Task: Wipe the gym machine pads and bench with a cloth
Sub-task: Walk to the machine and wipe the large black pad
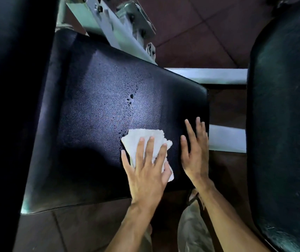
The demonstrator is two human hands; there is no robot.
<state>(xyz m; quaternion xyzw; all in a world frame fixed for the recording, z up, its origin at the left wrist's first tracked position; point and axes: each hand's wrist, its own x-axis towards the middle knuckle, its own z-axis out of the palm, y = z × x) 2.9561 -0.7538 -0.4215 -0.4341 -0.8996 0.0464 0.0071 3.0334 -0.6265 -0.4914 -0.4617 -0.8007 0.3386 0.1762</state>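
A crumpled white cloth (146,142) lies near the right end of the black pad (98,113), pressed flat under the left hand (146,171), fingers spread; right hand (195,155) rests open beside it; droplets (130,100) bead the pad; no writing visible

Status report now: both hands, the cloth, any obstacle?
Left hand flat on white cloth, pressing it to black pad. Right hand open, bracing pad edge. Droplets ahead; nothing blocking.
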